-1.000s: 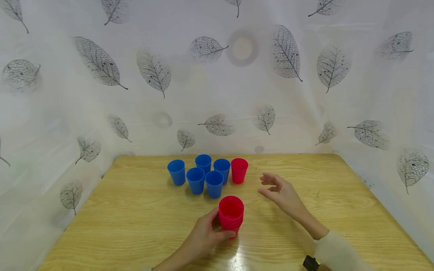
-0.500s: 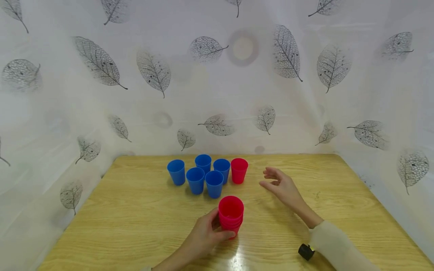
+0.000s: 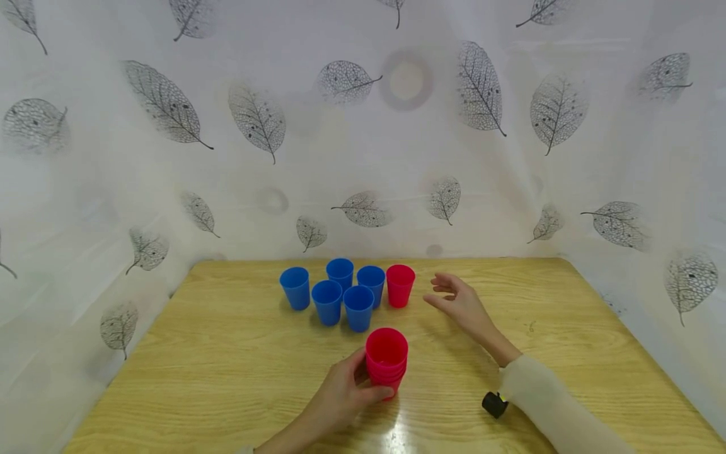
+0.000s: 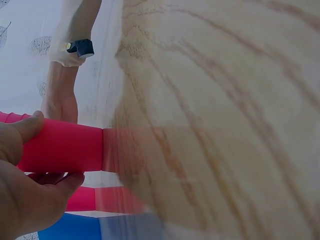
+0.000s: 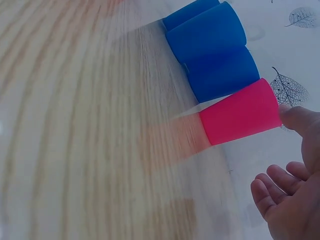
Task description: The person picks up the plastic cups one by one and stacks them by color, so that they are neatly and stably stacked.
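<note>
A nested stack of red cups [image 3: 387, 359] stands upright near the front middle of the table, and my left hand [image 3: 346, 388] grips its lower part from the left. In the left wrist view the thumb and fingers wrap the stack's lowest red cup [image 4: 70, 147]. Farther back, a single red cup [image 3: 400, 287] stands mouth up at the right end of a group of blue cups [image 3: 359, 309]. My right hand [image 3: 462, 306] hovers just right of that single cup, apart from it in the head view, fingers loosely bent and holding nothing.
Several blue cups stand mouth up close together, one blue cup [image 3: 295, 289] at their left end. The wood-grain table [image 3: 227, 378] ends at a white leaf-patterned curtain [image 3: 363, 157] behind and on both sides. A small black device [image 3: 495, 405] is on the right wrist.
My right hand has moved forward over the table and, lately, left, closer to the single red cup. The left hand and the red stack have stayed in place.
</note>
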The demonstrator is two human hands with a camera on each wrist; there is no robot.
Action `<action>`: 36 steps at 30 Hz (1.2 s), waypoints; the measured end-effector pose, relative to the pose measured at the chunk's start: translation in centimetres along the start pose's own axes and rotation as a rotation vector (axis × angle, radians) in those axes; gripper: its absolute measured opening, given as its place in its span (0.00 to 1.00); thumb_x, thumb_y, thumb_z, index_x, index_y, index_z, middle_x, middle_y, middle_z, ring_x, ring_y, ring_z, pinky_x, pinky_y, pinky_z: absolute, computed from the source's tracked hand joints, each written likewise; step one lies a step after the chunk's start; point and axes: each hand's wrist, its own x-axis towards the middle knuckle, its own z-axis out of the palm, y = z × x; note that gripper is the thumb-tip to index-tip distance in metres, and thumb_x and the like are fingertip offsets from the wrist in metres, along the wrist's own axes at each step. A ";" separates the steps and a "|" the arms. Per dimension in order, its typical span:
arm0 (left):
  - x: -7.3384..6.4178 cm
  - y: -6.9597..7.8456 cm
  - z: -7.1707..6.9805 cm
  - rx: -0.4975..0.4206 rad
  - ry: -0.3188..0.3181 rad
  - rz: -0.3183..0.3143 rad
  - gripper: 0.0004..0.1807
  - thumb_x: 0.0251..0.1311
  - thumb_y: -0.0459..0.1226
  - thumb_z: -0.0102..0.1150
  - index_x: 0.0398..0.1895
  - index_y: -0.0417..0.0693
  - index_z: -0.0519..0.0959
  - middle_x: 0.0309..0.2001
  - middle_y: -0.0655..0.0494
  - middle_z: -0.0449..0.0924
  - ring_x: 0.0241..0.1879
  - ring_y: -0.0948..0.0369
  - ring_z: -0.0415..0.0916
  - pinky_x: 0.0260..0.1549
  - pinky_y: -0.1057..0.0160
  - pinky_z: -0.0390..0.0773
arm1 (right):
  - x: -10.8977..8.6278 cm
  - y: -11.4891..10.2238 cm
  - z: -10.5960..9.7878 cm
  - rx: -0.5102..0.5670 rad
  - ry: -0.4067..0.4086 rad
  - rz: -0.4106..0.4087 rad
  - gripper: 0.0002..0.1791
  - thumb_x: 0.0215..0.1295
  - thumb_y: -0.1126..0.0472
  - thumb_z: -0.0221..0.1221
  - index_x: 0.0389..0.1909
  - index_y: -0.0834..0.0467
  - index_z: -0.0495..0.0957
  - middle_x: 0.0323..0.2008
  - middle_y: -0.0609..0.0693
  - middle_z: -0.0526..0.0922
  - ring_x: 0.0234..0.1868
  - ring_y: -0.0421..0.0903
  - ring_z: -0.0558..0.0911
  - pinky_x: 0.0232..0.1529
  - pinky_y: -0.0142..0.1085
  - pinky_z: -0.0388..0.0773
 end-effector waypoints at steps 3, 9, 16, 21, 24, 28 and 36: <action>0.1 0.0 0.0 0.011 0.002 -0.003 0.33 0.58 0.34 0.76 0.66 0.43 0.75 0.60 0.50 0.81 0.61 0.50 0.78 0.62 0.53 0.79 | 0.4 -0.3 0.3 0.000 -0.012 0.000 0.36 0.67 0.59 0.70 0.70 0.71 0.68 0.62 0.69 0.77 0.62 0.61 0.79 0.60 0.45 0.80; 0.0 0.0 -0.1 0.010 -0.002 -0.003 0.32 0.58 0.34 0.76 0.66 0.44 0.75 0.60 0.51 0.81 0.61 0.50 0.78 0.62 0.54 0.79 | 1.0 -0.6 1.3 0.018 -0.039 -0.008 0.37 0.68 0.62 0.69 0.71 0.73 0.65 0.64 0.71 0.75 0.63 0.65 0.77 0.61 0.54 0.79; -0.1 0.0 0.0 -0.004 0.000 0.028 0.33 0.57 0.32 0.76 0.66 0.40 0.74 0.60 0.47 0.81 0.60 0.48 0.79 0.61 0.52 0.79 | 1.7 -1.0 2.3 0.024 -0.044 0.008 0.38 0.67 0.60 0.70 0.71 0.72 0.65 0.64 0.68 0.76 0.63 0.64 0.77 0.62 0.55 0.78; -0.1 0.0 0.0 -0.011 0.002 0.027 0.33 0.57 0.32 0.76 0.66 0.40 0.74 0.60 0.47 0.81 0.60 0.49 0.79 0.60 0.52 0.79 | 2.3 -0.9 3.2 0.034 -0.041 0.008 0.38 0.66 0.61 0.70 0.71 0.72 0.66 0.63 0.68 0.76 0.62 0.64 0.77 0.61 0.54 0.79; -0.2 0.0 0.0 -0.008 0.004 0.028 0.33 0.57 0.32 0.76 0.66 0.39 0.74 0.59 0.46 0.81 0.60 0.48 0.79 0.60 0.52 0.80 | 2.6 -0.9 3.7 0.038 -0.041 -0.005 0.37 0.66 0.61 0.70 0.70 0.71 0.67 0.61 0.67 0.78 0.60 0.63 0.78 0.59 0.52 0.81; -0.2 -0.1 0.0 -0.009 0.005 0.034 0.33 0.57 0.32 0.76 0.66 0.39 0.74 0.59 0.47 0.82 0.60 0.48 0.79 0.60 0.52 0.80 | 3.0 -0.9 4.2 0.037 -0.038 -0.011 0.35 0.65 0.61 0.71 0.69 0.69 0.70 0.57 0.64 0.81 0.58 0.60 0.79 0.57 0.49 0.82; -0.1 -0.2 0.0 -0.010 0.006 0.045 0.33 0.57 0.32 0.76 0.66 0.39 0.74 0.59 0.47 0.82 0.60 0.49 0.80 0.60 0.54 0.80 | 3.3 -0.9 4.9 0.043 -0.048 0.009 0.33 0.65 0.60 0.71 0.68 0.67 0.71 0.55 0.61 0.82 0.57 0.57 0.79 0.55 0.43 0.82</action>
